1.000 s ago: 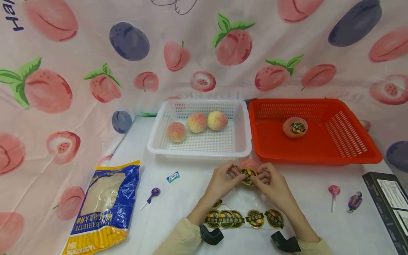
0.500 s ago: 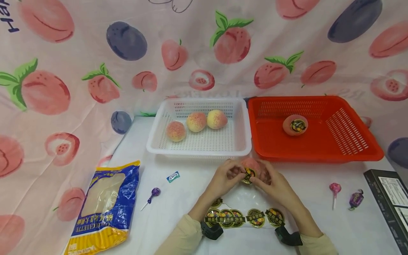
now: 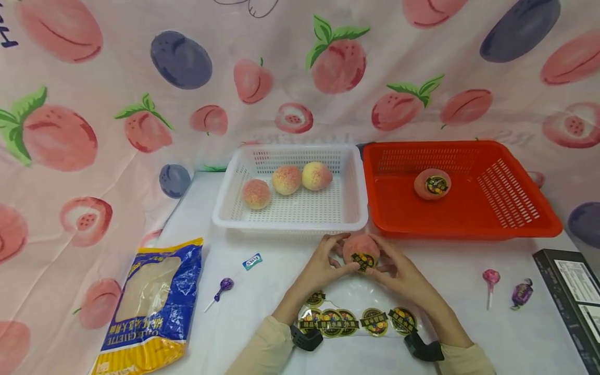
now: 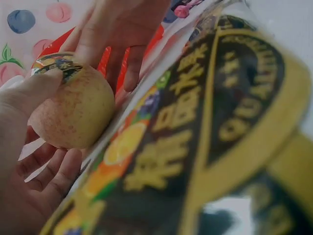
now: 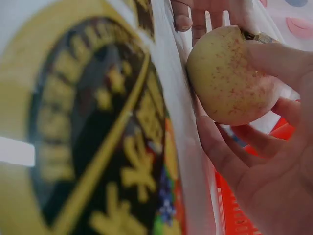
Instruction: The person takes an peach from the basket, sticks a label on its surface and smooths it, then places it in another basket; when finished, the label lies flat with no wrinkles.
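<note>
A pink-yellow peach [image 3: 360, 247] sits between both hands, just in front of the baskets. On its near side lies a round black-and-gold sticker [image 3: 363, 260]. My left hand [image 3: 323, 264] holds the peach from the left, thumb on the sticker's edge. From the other side my right hand [image 3: 397, 266] holds it too, its thumb at the sticker's lower right. Both wrist views show the peach's speckled underside, with fingers of each hand around it. A clear sheet with several more round stickers [image 3: 375, 322] lies between the forearms.
A white basket [image 3: 290, 225] with three peaches stands behind left; a red basket [image 3: 450, 228] with one stickered peach stands behind right. A pasta bag [image 3: 150, 307], lollipops [image 3: 226, 284], wrapped candies [image 3: 522, 294] and a black box [image 3: 569, 291] lie at the sides.
The fingers have spread from the sticker to around the peach, which now shows more. The sticker has come down flatter on it, thumbs moving to its lower edge.
</note>
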`<act>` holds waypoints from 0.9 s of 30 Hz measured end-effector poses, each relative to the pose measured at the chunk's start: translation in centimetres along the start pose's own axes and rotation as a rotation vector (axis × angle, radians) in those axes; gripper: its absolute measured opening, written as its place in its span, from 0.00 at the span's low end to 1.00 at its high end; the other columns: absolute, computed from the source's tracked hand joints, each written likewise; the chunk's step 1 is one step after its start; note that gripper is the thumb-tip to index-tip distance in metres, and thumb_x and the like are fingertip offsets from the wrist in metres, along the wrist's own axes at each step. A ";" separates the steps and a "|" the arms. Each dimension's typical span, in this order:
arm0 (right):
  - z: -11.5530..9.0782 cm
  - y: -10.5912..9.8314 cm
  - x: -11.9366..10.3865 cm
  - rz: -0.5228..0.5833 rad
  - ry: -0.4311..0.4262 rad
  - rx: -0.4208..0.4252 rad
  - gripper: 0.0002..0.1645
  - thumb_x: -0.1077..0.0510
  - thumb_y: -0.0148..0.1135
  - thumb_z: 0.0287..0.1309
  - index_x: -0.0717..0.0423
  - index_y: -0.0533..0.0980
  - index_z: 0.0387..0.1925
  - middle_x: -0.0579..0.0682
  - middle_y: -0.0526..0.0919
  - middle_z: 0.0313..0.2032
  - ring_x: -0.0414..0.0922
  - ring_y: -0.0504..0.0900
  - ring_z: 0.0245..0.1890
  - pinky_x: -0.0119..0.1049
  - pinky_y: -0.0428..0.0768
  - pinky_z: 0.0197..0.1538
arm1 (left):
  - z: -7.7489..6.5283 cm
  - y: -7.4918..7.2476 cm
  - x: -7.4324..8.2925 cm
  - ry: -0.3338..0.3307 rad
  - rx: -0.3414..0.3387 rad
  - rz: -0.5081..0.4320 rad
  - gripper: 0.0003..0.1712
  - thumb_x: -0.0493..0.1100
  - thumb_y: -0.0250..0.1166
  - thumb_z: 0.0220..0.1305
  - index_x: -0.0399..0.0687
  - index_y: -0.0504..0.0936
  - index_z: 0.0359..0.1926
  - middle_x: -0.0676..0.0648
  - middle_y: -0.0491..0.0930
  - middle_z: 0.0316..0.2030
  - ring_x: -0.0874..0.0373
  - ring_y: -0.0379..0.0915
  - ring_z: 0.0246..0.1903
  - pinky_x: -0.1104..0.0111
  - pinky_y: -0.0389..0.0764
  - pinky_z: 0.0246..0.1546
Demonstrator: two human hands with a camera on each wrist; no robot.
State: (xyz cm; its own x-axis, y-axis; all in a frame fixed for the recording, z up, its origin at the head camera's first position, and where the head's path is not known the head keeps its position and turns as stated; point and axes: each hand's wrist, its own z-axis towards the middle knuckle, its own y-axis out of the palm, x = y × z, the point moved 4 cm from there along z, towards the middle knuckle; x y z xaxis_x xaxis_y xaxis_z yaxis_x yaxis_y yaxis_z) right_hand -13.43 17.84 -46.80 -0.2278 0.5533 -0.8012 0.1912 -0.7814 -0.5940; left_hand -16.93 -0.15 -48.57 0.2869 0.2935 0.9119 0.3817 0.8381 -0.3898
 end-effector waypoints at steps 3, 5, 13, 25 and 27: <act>0.1 0.1 0.1 -0.033 -0.054 0.018 0.51 0.52 0.66 0.45 0.44 0.48 0.67 0.50 0.60 0.62 0.42 0.75 0.42 0.33 0.79 0.39 | 0.1 0.3 -0.4 0.057 -0.006 0.072 0.44 0.51 0.68 0.47 0.61 0.56 0.64 0.50 0.63 0.50 0.61 0.69 0.38 0.78 0.76 0.26; -0.1 0.2 0.2 -0.013 -0.060 0.014 0.51 0.53 0.66 0.45 0.43 0.48 0.67 0.51 0.60 0.61 0.42 0.75 0.43 0.33 0.79 0.40 | 0.0 0.5 -0.4 0.074 -0.023 0.112 0.46 0.53 0.67 0.47 0.60 0.54 0.65 0.49 0.62 0.52 0.61 0.70 0.36 0.79 0.76 0.26; -0.6 0.3 -0.3 0.140 0.042 -0.114 0.46 0.50 0.60 0.52 0.36 0.44 0.66 0.49 0.60 0.57 0.47 0.72 0.51 0.40 0.75 0.49 | 0.0 0.3 -0.1 0.025 0.001 0.110 0.48 0.62 0.67 0.40 0.59 0.58 0.62 0.55 0.64 0.51 0.62 0.69 0.33 0.77 0.76 0.26; 0.0 0.4 -0.5 0.218 0.122 0.063 0.29 0.47 0.62 0.49 0.46 0.62 0.51 0.48 0.65 0.58 0.50 0.64 0.60 0.49 0.69 0.55 | -0.4 0.5 0.6 0.103 0.051 0.314 0.46 0.64 0.67 0.39 0.59 0.62 0.60 0.59 0.72 0.36 0.65 0.68 0.28 0.83 0.69 0.23; 0.0 0.5 -0.5 0.275 0.138 0.079 0.27 0.49 0.62 0.49 0.46 0.63 0.50 0.48 0.65 0.58 0.50 0.64 0.60 0.49 0.69 0.55 | -0.5 0.5 0.6 0.132 0.060 0.346 0.46 0.64 0.67 0.40 0.59 0.61 0.61 0.59 0.72 0.36 0.65 0.67 0.28 0.84 0.68 0.23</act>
State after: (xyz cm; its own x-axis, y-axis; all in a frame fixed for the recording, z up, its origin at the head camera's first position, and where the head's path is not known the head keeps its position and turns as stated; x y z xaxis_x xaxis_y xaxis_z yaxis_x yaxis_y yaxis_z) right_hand -13.25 17.17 -46.73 -0.0456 0.3479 -0.9364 0.1517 -0.9241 -0.3507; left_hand -16.15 0.26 -48.29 0.5020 0.5061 0.7013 0.1910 0.7260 -0.6606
